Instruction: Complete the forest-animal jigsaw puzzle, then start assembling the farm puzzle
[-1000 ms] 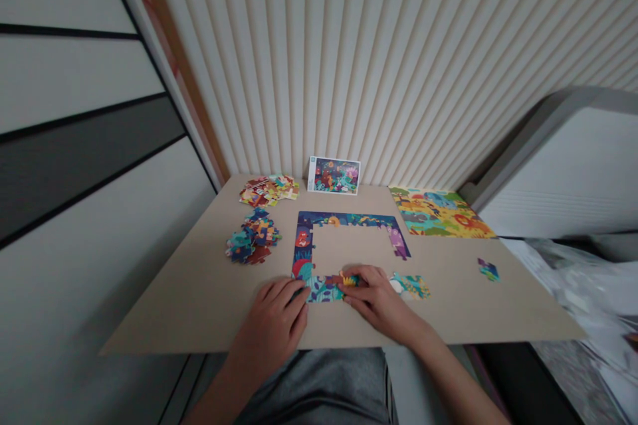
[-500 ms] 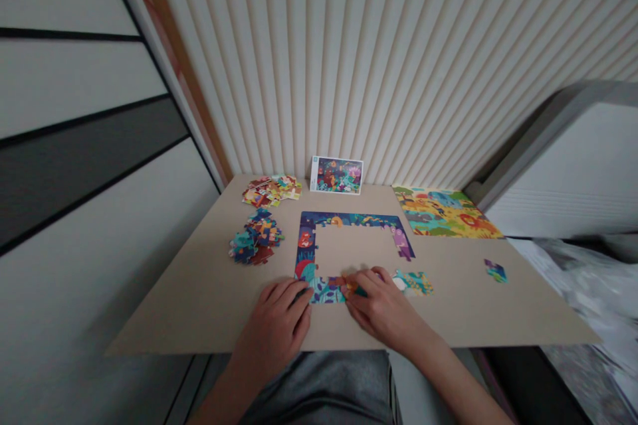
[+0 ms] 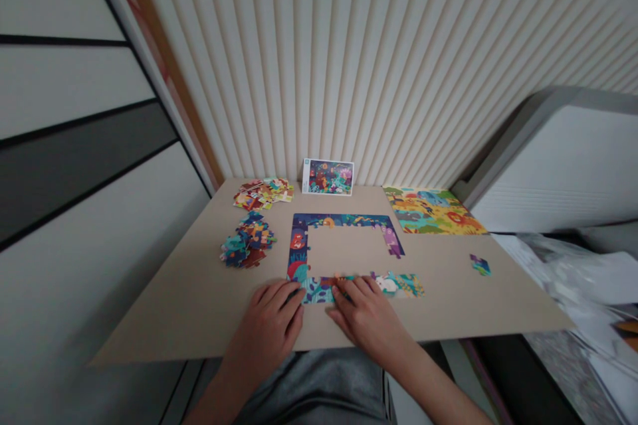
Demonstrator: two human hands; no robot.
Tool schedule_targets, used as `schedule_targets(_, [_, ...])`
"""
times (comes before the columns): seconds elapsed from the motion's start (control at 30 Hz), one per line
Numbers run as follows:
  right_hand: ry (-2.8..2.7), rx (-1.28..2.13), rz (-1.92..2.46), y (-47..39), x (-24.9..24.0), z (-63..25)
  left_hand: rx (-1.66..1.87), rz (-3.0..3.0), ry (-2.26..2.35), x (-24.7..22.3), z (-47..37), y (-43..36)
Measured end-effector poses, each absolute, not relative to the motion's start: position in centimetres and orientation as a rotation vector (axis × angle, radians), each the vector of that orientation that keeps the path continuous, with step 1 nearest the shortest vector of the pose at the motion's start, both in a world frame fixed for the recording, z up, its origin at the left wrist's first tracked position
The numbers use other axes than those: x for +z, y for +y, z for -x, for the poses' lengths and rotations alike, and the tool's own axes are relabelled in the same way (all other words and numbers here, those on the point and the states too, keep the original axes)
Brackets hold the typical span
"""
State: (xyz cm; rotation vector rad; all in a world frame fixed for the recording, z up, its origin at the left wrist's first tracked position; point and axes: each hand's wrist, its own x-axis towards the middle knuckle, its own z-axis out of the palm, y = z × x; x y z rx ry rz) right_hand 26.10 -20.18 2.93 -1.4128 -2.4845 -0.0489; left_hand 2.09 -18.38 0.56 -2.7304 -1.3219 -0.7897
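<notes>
Left hand (image 3: 272, 319), head view: fingers lay on the border's near-left corner, thumb apart, nothing seen gripped.
Right hand (image 3: 369, 322): fingers rested on the near row; couldn't tell if clamped on a piece.
Puzzle border (image 3: 298, 249): lay mid-bench (image 3: 189, 312), gap at right.
Picture card (image 3: 329, 177): stood behind it.

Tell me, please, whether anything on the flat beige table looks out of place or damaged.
A small purple, blue and green puzzle part lies alone on the flat beige table, right of the unfinished, multicoloured rectangular puzzle border, so it looks stray. I see no clear damage.
</notes>
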Motion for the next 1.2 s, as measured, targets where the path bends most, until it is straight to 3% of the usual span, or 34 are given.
schedule_targets(0.33, [-2.272,-0.027,1.569,-23.4,2.9,-31.1,-0.821,2.719,-1.242,-0.5,-1.6,-17.9])
schedule_targets(0.63, [-1.524,-0.359,2.262,-21.2,1.2,-50.8,-0.796,2.672,-1.146,-1.5,-1.1,-17.3])
schedule_targets(0.9, [-1.294,-0.021,2.403,-19.3,3.2,-57.1,-0.818,2.690,-1.147,-2.3,-0.9,-17.1])
schedule_targets(1.2, [-1.106,0.468,1.890,-18.7,2.2,-55.2,-0.781,2.708,-1.182,-2.4,-0.7,-17.2])
